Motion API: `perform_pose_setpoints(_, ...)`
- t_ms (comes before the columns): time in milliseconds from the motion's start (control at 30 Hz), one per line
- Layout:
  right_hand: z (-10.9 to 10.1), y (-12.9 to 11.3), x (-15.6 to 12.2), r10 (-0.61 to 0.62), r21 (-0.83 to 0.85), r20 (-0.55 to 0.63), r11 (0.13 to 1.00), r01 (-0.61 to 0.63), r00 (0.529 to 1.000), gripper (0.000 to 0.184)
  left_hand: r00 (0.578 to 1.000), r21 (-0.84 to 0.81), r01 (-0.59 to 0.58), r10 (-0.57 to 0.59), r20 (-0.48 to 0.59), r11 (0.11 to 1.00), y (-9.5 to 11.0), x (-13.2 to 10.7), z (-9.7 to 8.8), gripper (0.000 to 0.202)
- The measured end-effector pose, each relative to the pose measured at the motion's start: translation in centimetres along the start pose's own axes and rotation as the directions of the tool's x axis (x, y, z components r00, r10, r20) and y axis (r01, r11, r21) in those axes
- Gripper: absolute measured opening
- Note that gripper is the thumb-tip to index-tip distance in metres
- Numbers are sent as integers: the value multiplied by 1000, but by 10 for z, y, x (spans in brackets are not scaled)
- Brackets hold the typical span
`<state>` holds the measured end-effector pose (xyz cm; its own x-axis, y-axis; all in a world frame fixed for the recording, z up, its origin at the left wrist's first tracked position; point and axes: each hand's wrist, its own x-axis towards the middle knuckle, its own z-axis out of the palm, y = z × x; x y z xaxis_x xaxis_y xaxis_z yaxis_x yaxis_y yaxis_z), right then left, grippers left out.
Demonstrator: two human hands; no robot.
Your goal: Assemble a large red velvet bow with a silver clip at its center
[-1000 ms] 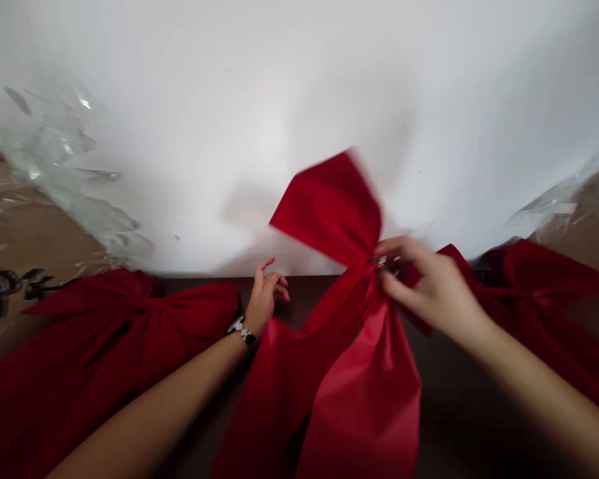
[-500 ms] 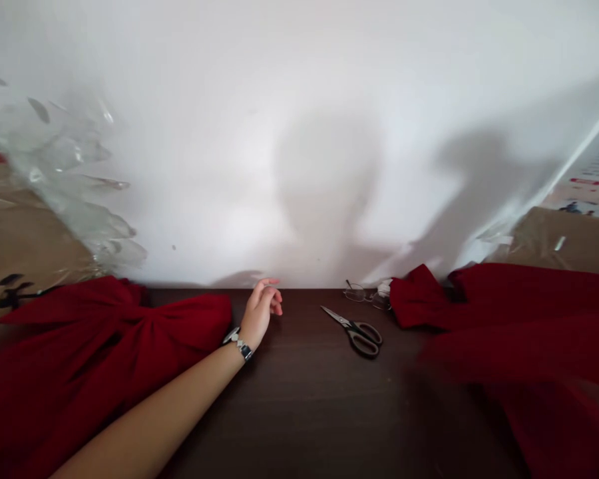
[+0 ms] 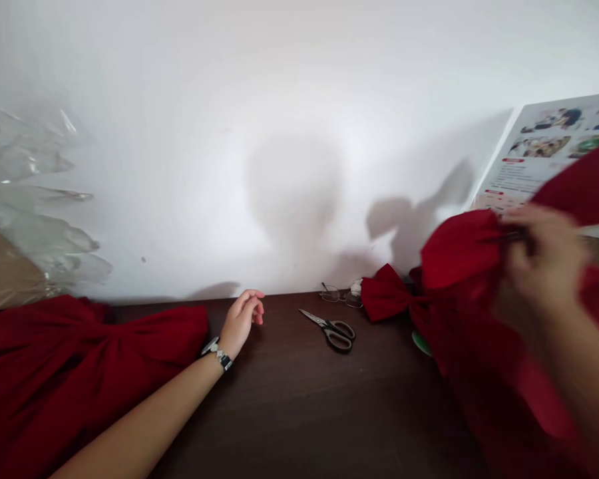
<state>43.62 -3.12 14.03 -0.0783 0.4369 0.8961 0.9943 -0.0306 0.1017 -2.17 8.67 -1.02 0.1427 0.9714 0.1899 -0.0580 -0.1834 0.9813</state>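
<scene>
My left hand rests on the dark table near the wall, fingers loosely curled and holding nothing; a watch is on its wrist. It lies just right of a large red bow spread on the table. My right hand, blurred by motion, is raised at the right and pinches the knot of another big red bow whose tails hang down. A smaller red bow lies behind it against the wall.
Black-handled scissors lie on the table's middle, with eyeglasses behind them by the white wall. Crumpled clear plastic over cardboard sits at the left. A printed poster leans at the right.
My right hand carried the red bow from the table's middle off to the right and lifted it, uncovering the scissors and glasses. The view turned right. My left hand stayed put.
</scene>
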Motion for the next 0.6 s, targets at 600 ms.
perform_pose_setpoints(600, 61, -17, -105, 292, -256, 693, 954, -154, 659, 75, 993, 166, -15, -4, 115, 986, -1, 2, 0, 29)
